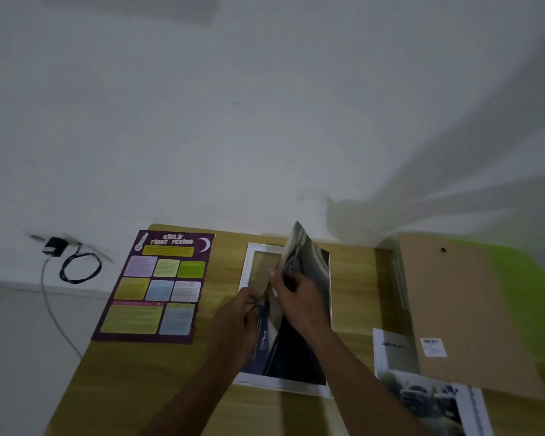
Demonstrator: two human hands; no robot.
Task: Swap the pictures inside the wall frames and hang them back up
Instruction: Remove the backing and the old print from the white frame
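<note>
Black-and-white print (434, 401) half under the backing board (466, 309), its lower end beyond the bottom edge.

Dim white wall (265, 105), wooden table (139, 388)

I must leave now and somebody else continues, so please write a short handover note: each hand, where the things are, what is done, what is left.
Left hand and right hand: both have a grip on the dark picture, half raised over the white frame lying on the table.
Purple poster lies left of the frame; backing board and black-and-white print lie to its right.
Done: the frame is down and opened.
Left: seat the pictures (whether this one goes in or out is unclear), refit the backing board, hang up.
</note>
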